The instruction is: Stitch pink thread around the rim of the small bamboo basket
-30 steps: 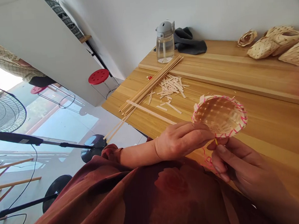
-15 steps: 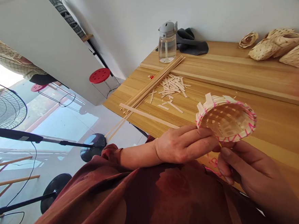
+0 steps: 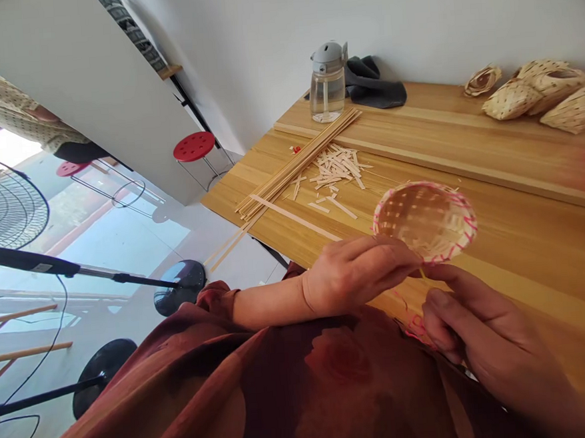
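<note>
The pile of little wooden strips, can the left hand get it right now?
Probably not: the left hand is holding the basket. Otherwise, the way to the pile of little wooden strips looks free, with nothing tall between.

Small woven basket (image 3: 420,220), pale, made of flat strips crossed in an open lattice, with light showing through the gaps in its wall. It is round-mouthed and tilted so that the mouth faces the viewer and the interior is exposed. Pink stitches (image 3: 468,223) bind the rim, slanting across its edge at intervals. The left fingers (image 3: 392,255) hold the near left rim. A short, slender yellow piece (image 3: 423,273) projects below the near rim, close to the right fingers (image 3: 441,302); its nature is unclear. Loose pink thread (image 3: 415,324) hangs tangled below the basket.
</note>
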`<state>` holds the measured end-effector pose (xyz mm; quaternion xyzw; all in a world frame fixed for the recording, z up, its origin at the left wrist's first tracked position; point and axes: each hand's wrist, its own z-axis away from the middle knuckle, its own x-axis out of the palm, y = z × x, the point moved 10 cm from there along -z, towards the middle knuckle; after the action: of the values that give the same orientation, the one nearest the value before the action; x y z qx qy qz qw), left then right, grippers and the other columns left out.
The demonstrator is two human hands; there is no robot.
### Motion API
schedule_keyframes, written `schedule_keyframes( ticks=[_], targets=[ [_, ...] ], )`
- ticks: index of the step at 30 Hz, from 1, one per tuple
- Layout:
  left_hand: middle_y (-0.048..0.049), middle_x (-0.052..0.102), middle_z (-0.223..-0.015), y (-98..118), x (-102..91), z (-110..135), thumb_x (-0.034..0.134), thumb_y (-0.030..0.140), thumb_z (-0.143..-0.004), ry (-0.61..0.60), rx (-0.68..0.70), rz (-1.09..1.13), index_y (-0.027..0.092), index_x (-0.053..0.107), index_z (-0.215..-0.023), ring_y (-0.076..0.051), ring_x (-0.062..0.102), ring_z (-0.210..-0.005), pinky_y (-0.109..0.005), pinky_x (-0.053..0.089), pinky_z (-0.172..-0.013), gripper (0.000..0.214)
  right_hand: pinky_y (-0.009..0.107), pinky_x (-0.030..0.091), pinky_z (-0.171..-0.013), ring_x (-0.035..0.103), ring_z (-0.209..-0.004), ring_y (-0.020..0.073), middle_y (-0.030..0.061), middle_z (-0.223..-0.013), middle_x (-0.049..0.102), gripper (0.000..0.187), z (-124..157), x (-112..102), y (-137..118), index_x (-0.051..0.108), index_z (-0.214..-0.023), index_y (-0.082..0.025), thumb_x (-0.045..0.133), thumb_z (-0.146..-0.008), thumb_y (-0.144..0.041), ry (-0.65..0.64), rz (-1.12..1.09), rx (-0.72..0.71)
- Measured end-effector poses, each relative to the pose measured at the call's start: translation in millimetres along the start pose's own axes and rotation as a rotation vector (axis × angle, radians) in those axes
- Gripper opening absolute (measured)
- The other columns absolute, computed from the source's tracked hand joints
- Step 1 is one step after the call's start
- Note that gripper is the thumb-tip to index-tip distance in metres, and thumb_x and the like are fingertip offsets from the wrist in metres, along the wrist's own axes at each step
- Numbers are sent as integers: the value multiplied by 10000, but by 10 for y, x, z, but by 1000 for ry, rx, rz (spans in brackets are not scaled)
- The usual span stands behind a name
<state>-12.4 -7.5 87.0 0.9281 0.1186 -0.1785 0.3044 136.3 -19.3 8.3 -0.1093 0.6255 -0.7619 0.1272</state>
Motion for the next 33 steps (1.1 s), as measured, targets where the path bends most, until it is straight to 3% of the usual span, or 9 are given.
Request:
schedule_keyframes(
  ticks=[3, 7, 9, 13, 21, 27, 30, 33],
  targets=[
    [-1, 774, -830, -326, -14, 4, 806, 341, -915, 99, -354, 241, 178, 743, -943, -82, 702, -692, -189, 582, -662, 177, 213, 380, -423, 455, -432, 103, -69, -529, 528, 318, 38, 8, -58, 590, -1179, -266, 544, -1052, -554, -7, 125, -16],
    [-25, 741, -766, -607, 185, 133, 903, 453, -795, 91, -760, 667, 133, 707, -904, -90, 700, -655, -193, 587, -641, 391, 226, 458, -474, 533, -488, 116, -44, -578, 585, 342, 82, -76, -230, 587, -1018, -257, 572, -1027, -599, 101, 289, -52],
    [-29, 736, -751, -638, 250, 186, 926, 470, -762, 81, -861, 787, 124, 702, -922, -95, 712, -652, -197, 600, -656, 442, 237, 465, -476, 535, -489, 125, -39, -576, 590, 357, 76, -99, -285, 598, -1006, -256, 589, -1011, -612, 147, 322, -55],
    [-45, 764, -781, -633, 300, 241, 949, 429, -741, 70, -932, 894, 118, 692, -925, -107, 744, -681, -200, 622, -681, 444, 234, 433, -438, 513, -457, 125, -41, -552, 581, 346, 23, -97, -344, 628, -1029, -251, 607, -1001, -595, 195, 367, -80],
    [-41, 763, -767, -631, 304, 278, 960, 419, -725, 64, -931, 910, 110, 666, -932, -102, 742, -645, -199, 621, -664, 475, 242, 423, -433, 512, -441, 133, -37, -532, 571, 376, 55, -63, -299, 618, -1072, -261, 596, -994, -628, 171, 323, -60],
    [-46, 757, -762, -557, 293, 274, 927, 470, -759, 35, -878, 832, 114, 660, -929, -106, 733, -645, -204, 609, -645, 477, 257, 400, -478, 490, -483, 136, -41, -546, 561, 376, 148, -26, -275, 606, -1112, -281, 611, -974, -631, 209, 298, 64],
    [-47, 767, -798, -437, 152, 190, 863, 407, -851, 69, -669, 612, 124, 676, -914, -100, 731, -679, -193, 595, -645, 345, 263, 389, -477, 478, -480, 139, -40, -545, 564, 404, 178, 12, -248, 597, -1116, -280, 617, -963, -654, 200, 273, 76],
    [-17, 765, -824, -106, -73, 70, 784, 304, -932, 133, -279, 242, 147, 711, -914, -70, 701, -697, -167, 573, -665, 174, 255, 406, -475, 478, -454, 128, -47, -525, 557, 419, 195, 99, -193, 584, -1088, -263, 615, -970, -663, 135, 165, 45]
  ],
)
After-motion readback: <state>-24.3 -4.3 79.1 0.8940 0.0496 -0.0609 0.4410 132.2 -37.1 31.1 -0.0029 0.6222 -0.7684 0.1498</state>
